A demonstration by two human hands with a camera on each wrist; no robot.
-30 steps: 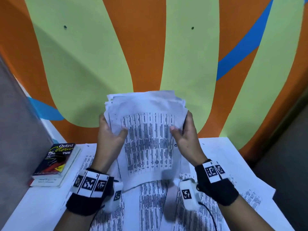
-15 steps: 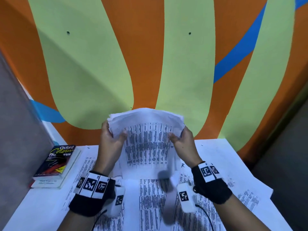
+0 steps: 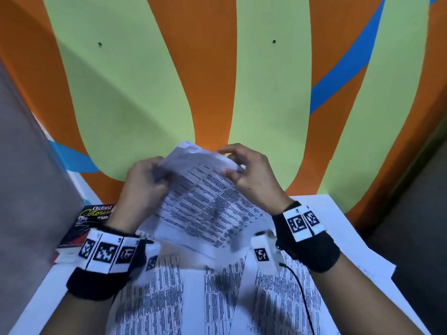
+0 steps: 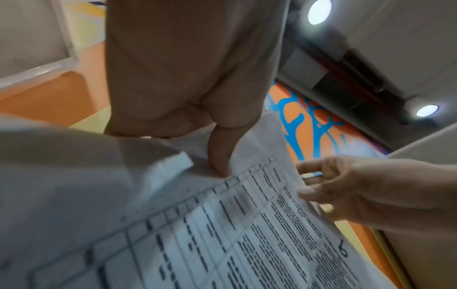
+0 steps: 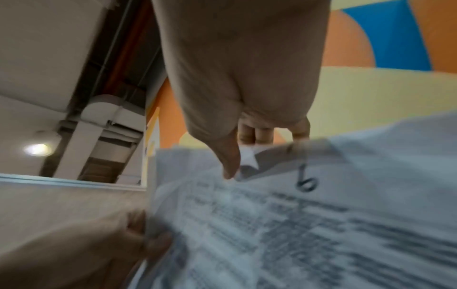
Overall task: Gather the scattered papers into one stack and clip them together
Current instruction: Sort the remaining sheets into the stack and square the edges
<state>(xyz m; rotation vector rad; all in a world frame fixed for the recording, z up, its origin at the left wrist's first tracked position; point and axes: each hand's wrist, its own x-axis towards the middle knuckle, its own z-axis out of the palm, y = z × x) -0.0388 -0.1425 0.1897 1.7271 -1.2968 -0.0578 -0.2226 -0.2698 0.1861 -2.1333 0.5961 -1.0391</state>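
Note:
A stack of printed papers (image 3: 203, 204) is held tilted above the table, its top turned to the left, blurred by motion. My left hand (image 3: 145, 182) grips the stack's upper left edge, thumb on the printed face (image 4: 220, 156). My right hand (image 3: 246, 170) pinches the upper right corner, thumb (image 5: 228, 158) on top and fingers behind. The top sheet (image 5: 306, 215) carries a handwritten mark near that corner. More printed sheets (image 3: 217, 298) lie spread on the white table (image 3: 338, 228) beneath. No clip shows in any view.
A dictionary (image 3: 92, 218) lies on other books at the table's left edge. A painted orange, green and blue wall (image 3: 266, 93) stands right behind the table. A grey panel (image 3: 29, 189) borders the left. A black cable (image 3: 302, 293) trails from my right wrist.
The stack has come down from upright in front of the wall and tilted to the left. Both hands moved up to its top corners, and the right hand shifted from the side edge to the corner.

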